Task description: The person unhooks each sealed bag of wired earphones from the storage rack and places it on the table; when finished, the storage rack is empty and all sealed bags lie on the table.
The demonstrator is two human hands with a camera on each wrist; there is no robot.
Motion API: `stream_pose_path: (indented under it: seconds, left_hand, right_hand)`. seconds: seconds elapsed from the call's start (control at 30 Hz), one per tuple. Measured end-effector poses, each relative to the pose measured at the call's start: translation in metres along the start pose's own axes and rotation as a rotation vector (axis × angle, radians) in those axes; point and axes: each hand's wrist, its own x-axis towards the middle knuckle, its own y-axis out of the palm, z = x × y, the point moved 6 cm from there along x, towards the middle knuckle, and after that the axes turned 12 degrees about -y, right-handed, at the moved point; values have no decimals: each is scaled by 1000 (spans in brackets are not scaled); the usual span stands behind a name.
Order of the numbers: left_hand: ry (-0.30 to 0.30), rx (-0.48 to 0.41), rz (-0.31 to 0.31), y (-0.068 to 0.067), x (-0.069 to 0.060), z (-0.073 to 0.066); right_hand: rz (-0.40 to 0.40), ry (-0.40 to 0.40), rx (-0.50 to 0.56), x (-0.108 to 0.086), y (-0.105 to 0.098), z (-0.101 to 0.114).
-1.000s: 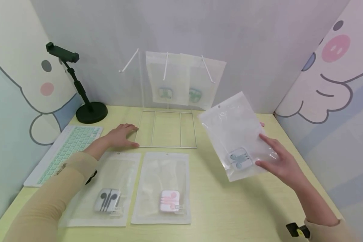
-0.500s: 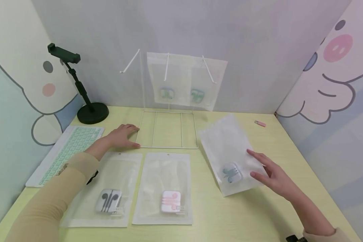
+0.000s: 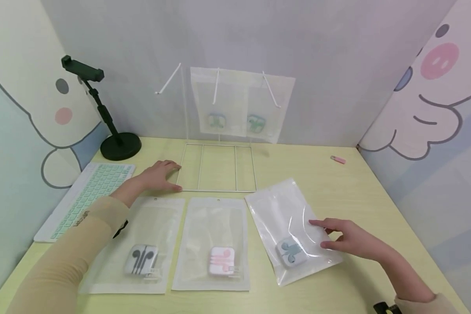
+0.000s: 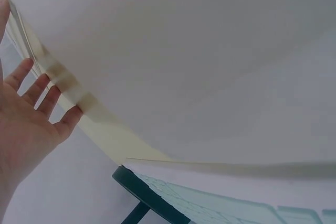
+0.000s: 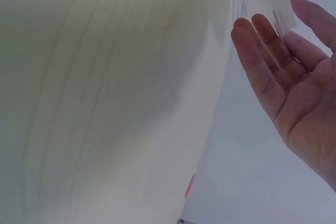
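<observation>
In the head view my left hand point(image 3: 155, 177) rests with spread, fairly straight fingers at the left side of a white wire rack's base point(image 3: 220, 191). My right hand point(image 3: 355, 239), its fingers loosely bent, is at the right edge of a clear bag point(image 3: 274, 218) with blue earphones in a case point(image 3: 291, 252); thumb and forefinger tips touch it. This bag lies tilted on the table. To its left lie a bag with pink earphones point(image 3: 221, 261) and one with dark grey earphones point(image 3: 141, 260). The wrist views show the left hand point(image 4: 34, 119) and right hand point(image 5: 302, 82).
Two bags with greenish earphones point(image 3: 256, 124) hang from the rack's middle and right hooks; its left hook point(image 3: 168, 79) is bare. A green-and-white keyboard point(image 3: 90, 196) and a black stand point(image 3: 120, 146) are at the left. A small pink object point(image 3: 338, 160) lies at the back right.
My right hand has lowered the bag with blue earphones toward me and to the left, onto the table beside the pink one. The pink object has come into full view. My left hand has stayed put.
</observation>
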Motion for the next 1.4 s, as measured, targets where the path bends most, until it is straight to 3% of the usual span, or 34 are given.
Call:
stream_pose_path:
  seconds: [0.2,0.37,0.67,0.87,1.03,1.2,1.4]
  left_hand:
    - [-3,-4,7,0,-2,-1]
    - [-15,-7,14,-1,-2,1]
    - [-30,13,19,3,4,4]
    - [-24,11,21,1,3,2]
    - [-22,6,20,0,2,1]
    - [-19,11,23,1,0,1]
    - [-4,11,16,-2,-2,0]
  right_hand:
    - [128,-16,-35,4,16,-7]
    - [236,58,-61,7,30,-12]
    - [279,158,-216,12,38,-8]
    - [264,162,-241,15,35,-6]
    - [207,153,-272,22,19,0]
    - [134,77,-313,39,-2,16]
    - [16,-63,-383,73,-29,39]
